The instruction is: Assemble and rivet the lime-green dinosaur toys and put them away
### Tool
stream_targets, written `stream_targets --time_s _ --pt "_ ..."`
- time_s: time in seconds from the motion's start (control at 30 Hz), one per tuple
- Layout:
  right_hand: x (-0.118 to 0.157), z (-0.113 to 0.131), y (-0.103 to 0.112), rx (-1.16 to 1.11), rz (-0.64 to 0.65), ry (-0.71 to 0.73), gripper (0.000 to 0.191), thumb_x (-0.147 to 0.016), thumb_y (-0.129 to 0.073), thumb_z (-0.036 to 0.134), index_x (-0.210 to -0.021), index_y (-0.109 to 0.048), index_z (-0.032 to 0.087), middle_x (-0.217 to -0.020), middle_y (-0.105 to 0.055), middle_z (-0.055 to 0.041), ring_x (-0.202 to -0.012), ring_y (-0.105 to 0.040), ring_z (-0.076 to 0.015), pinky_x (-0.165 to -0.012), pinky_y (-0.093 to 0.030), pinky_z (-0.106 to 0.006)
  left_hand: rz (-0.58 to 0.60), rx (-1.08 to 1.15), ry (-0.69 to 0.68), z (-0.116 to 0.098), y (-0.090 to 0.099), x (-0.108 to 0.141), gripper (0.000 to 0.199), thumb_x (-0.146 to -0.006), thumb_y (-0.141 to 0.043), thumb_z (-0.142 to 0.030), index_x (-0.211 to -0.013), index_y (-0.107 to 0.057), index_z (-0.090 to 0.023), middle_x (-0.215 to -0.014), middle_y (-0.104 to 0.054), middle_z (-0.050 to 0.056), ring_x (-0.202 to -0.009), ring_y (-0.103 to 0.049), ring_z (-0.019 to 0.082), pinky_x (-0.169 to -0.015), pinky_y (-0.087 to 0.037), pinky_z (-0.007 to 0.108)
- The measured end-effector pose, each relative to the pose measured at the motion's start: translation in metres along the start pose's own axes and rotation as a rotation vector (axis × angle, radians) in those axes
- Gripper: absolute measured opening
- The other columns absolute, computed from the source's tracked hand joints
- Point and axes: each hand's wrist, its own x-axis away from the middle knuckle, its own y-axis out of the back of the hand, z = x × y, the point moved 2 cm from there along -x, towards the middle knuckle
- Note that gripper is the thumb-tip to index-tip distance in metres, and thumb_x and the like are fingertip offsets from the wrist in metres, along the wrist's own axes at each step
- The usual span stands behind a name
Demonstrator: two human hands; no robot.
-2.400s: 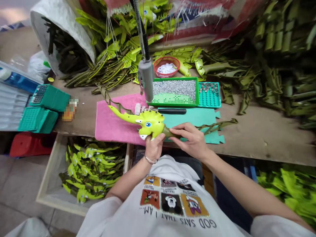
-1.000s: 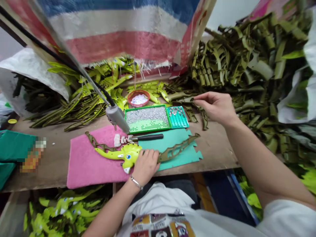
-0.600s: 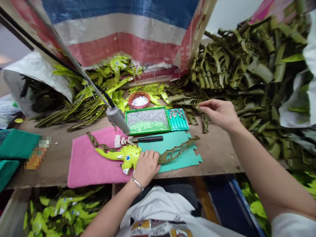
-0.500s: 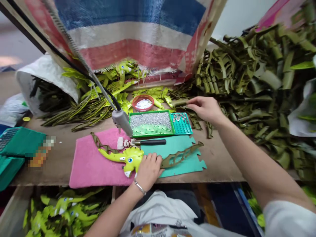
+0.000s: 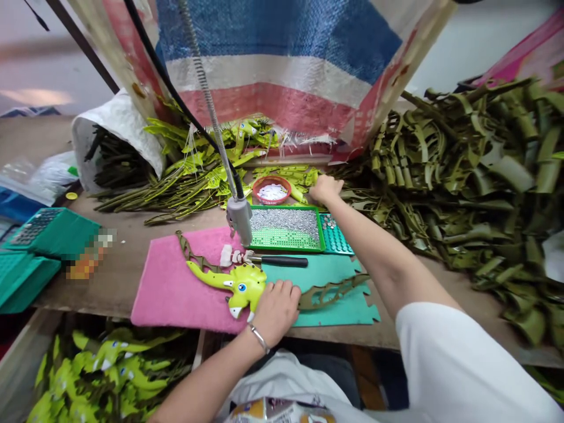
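Lime-green foam dinosaur (image 5: 244, 288) lying across a pink towel (image 5: 167, 282) and teal foam mat (image 5: 335, 314), under the left hand (image 5: 275, 311), pressed flat on its olive body. Right hand (image 5: 326, 189) well apart, fingers bunched beyond the green stud tray (image 5: 286, 249), any grip hidden.

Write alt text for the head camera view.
A left hand presses a lime-green toy dinosaur down across a pink towel and a teal foam mat. A right hand reaches past a green tray of silver studs toward piled olive cutouts.
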Motion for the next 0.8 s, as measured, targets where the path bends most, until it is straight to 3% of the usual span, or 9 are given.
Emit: stream_targets --time_s 0.1,0.2,0.3,0.37,0.43,0.53,0.63,0.8 --pt "0.022 -0.004 0.031 -0.272 -0.163 0.049 0.043 -0.1 -0.032 0.031 -0.131 -0.054 0.011 -0.122 -0.066 -0.0194 -0.111 -0.065 -0.0261 -0.097 -0.048 -0.04 0.045 0.006 -0.001 0.001 0.004 -0.002 0.016 -0.091 -0.06 -0.024 -0.105 -0.056 -0.017 -0.099 -0.064 0.007 -0.092 -0.062 0.025 -0.076 -0.049 0.039" --pt "0.086 -0.023 0.066 -0.745 -0.15 0.256 0.04 -0.1 -0.037 0.043 -0.127 -0.056 0.022 -0.107 -0.071 -0.0098 -0.087 -0.069 -0.0207 -0.08 -0.055 -0.035 0.108 0.012 0.029 0.003 0.008 -0.008 0.012 -0.093 -0.052 -0.017 -0.105 -0.056 -0.016 -0.099 -0.066 0.009 -0.092 -0.064 0.025 -0.077 -0.049 0.038" --pt "0.187 -0.045 0.081 -0.825 0.246 0.54 0.031 -0.096 -0.047 0.047 -0.108 -0.066 0.026 -0.08 -0.069 -0.0027 -0.069 -0.065 -0.0172 -0.067 -0.055 -0.031 0.18 0.063 0.053 0.009 0.015 -0.014 0.017 -0.091 -0.055 -0.016 -0.108 -0.055 -0.016 -0.104 -0.067 0.009 -0.096 -0.066 0.025 -0.08 -0.05 0.037" --pt "0.253 -0.057 0.071 -0.637 0.594 0.762 0.024 -0.091 -0.056 0.043 -0.105 -0.069 0.027 -0.086 -0.071 -0.0031 -0.075 -0.067 -0.0177 -0.072 -0.057 -0.031 0.209 0.13 0.041 0.015 0.023 -0.015 0.024 -0.089 -0.059 -0.02 -0.111 -0.053 -0.017 -0.109 -0.067 0.009 -0.101 -0.066 0.026 -0.081 -0.05 0.036" --pt "0.297 -0.068 0.047 -0.364 0.731 0.739 0.031 -0.088 -0.059 0.033 -0.116 -0.068 0.025 -0.102 -0.072 -0.008 -0.092 -0.07 -0.0223 -0.083 -0.057 -0.035 0.222 0.204 0.004 0.021 0.034 -0.014 0.03 -0.088 -0.063 -0.028 -0.115 -0.052 -0.018 -0.112 -0.067 0.008 -0.102 -0.067 0.026 -0.081 -0.05 0.035" --pt "0.314 -0.074 0.01 -0.14 0.596 0.551 0.051 -0.084 -0.046 0.014 -0.134 -0.057 0.012 -0.126 -0.063 -0.0201 -0.117 -0.063 -0.0292 -0.099 -0.052 -0.045 0.221 0.283 -0.048 0.027 0.049 -0.009 0.053 -0.08 -0.073 -0.051 -0.119 -0.052 -0.021 -0.115 -0.068 0.006 -0.102 -0.068 0.028 -0.078 -0.05 0.034" --pt "0.304 -0.061 -0.01 -0.222 0.48 0.536 0.048 -0.083 -0.042 0.007 -0.127 -0.06 0.009 -0.128 -0.062 -0.0226 -0.122 -0.059 -0.0298 -0.102 -0.05 -0.047 0.207 0.303 -0.066 0.027 0.056 -0.005 0.074 -0.069 -0.077 -0.068 -0.122 -0.053 -0.023 -0.115 -0.069 0.004 -0.102 -0.068 0.03 -0.075 -0.049 0.034" --pt "0.284 -0.037 -0.019 -0.633 0.5 0.513 0.018 -0.081 -0.065 0.021 -0.098 -0.069 0.018 -0.111 -0.073 -0.012 -0.104 -0.068 -0.0273 -0.094 -0.054 -0.042 0.144 0.234 -0.007 0.027 0.052 -0.001 0.037 -0.086 -0.068 -0.055 -0.099 -0.059 -0.021 -0.099 -0.071 0.001 -0.092 -0.07 0.023 -0.068 -0.043 0.03"
